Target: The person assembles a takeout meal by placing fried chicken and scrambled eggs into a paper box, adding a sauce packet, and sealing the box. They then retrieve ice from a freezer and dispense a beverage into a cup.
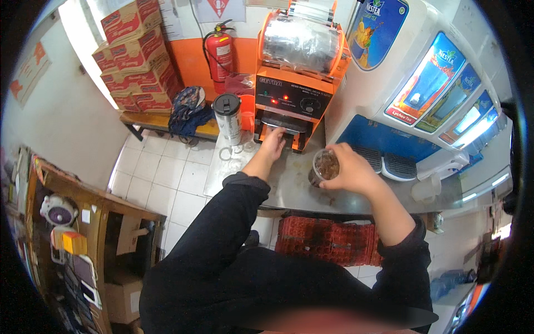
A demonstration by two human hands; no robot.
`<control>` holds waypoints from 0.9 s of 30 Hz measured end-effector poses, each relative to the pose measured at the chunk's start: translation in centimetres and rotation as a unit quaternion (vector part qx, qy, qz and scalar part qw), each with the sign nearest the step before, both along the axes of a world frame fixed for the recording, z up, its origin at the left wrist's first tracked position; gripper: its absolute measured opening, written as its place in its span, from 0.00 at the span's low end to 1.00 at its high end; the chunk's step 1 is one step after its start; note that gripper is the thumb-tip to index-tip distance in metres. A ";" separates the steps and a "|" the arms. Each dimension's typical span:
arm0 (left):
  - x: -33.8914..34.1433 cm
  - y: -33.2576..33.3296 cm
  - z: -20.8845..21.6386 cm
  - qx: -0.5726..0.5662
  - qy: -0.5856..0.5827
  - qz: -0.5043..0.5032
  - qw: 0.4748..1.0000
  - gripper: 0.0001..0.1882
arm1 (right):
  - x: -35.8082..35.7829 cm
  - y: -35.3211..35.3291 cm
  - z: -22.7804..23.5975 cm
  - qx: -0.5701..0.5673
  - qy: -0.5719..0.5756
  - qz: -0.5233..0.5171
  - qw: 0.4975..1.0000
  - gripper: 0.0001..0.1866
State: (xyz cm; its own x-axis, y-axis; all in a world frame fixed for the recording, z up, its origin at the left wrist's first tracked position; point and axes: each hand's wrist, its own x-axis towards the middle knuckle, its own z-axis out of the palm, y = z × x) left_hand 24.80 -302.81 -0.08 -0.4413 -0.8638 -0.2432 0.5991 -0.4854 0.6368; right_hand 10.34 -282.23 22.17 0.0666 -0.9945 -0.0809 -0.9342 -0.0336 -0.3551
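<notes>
My right hand (351,170) is wrapped around a clear plastic cup (325,165) of dark brown drink, held over the metal counter (300,186). My left hand (273,143) reaches to the front slot of an orange and black cup sealing machine (292,92). Its fingers are closed at the machine's tray (281,123), though the fingertips are partly hidden there. A roll of clear film (300,42) sits on top of the sealer, and small red lights glow on its panel. Just left of the sealer stands a tall tumbler (227,117) with a black lid.
A white drink dispenser (400,72) with a drip tray (397,166) stands on the right. Red crates (328,240) are below the counter. At the back left are stacked cartons (136,61) on a bench (161,123) and a fire extinguisher (221,58). A wooden shelf (103,203) stands at left.
</notes>
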 end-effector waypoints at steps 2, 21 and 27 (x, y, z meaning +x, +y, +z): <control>-0.9 -1.2 -0.8 0.048 0.020 0.043 0.998 0.28 | 0.5 -1.6 1.0 -0.025 0.007 -0.019 0.999 0.47; 9.5 13.3 -2.8 0.035 0.016 -0.008 0.999 0.18 | 6.7 -14.3 -8.6 -0.043 0.032 -0.086 0.995 0.49; 9.5 13.3 -3.0 0.008 0.025 -0.027 0.999 0.18 | 6.3 -14.0 -13.6 -0.057 0.010 -0.104 0.993 0.53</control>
